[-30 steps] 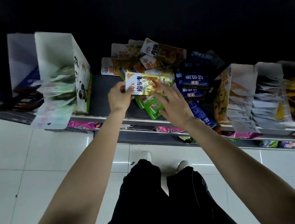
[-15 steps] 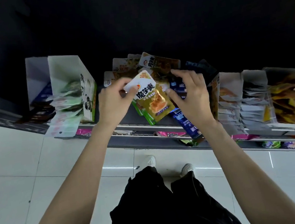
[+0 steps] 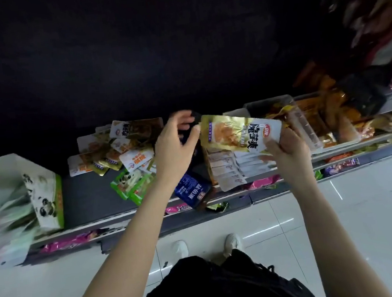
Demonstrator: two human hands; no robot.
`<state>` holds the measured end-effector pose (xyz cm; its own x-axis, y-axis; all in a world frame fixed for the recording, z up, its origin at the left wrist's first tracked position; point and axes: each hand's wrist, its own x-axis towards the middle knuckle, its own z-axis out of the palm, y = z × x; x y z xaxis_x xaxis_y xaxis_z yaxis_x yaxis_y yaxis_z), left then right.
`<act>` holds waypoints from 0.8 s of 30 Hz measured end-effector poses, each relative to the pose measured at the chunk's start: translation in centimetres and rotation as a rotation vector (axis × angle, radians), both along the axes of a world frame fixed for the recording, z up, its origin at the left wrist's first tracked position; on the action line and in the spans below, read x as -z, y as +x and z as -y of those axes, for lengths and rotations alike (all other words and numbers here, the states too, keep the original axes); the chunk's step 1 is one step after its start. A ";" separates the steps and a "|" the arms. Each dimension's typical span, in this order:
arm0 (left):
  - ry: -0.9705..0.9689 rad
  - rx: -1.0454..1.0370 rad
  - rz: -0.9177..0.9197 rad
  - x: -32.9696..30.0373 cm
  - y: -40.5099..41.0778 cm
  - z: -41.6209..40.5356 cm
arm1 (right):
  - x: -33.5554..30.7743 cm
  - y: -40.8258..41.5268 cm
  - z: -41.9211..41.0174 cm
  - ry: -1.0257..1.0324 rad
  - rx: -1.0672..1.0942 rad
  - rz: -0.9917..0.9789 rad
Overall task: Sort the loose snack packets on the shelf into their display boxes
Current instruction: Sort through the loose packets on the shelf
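My right hand [image 3: 285, 150] grips a gold and white snack packet [image 3: 232, 132] by its white end and holds it flat above a display box of pale packets [image 3: 229, 171]. To the packet's left my left hand [image 3: 176, 148] hovers with fingers loosely curled, its thumb tip at the packet's gold edge, holding nothing. A loose pile of similar gold and white packets [image 3: 117, 152] lies at the back of the shelf. In front of that pile are green panda packets [image 3: 130, 184], and a dark blue packet [image 3: 192, 189] lies under my left wrist.
A green and white panda display box [image 3: 45, 190] with pale packets spilling out stands at the left. Clear bins of orange and yellow snacks [image 3: 307, 123] stand at the right. The shelf's front rail [image 3: 101, 224] runs across. Pink packets [image 3: 78, 240] show on the shelf below.
The gold packet passed from my left hand to my right and moved right, over the box of pale packets. My left hand let go of it. The view shifted right.
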<state>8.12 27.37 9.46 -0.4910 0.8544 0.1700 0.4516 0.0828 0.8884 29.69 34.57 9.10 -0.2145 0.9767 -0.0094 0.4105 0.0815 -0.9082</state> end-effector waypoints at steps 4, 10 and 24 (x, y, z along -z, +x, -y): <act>-0.229 -0.008 0.070 4.2 2.9 -2.6 | -0.9 4.2 -2.0 -0.168 0.215 -0.293; -0.482 -0.079 0.039 8.8 4.4 -4.8 | -0.9 5.8 -5.7 0.314 0.283 -0.038; -0.518 -0.076 0.045 11.1 4.8 -5.1 | 2.0 -3.3 -12.1 0.703 -0.650 1.045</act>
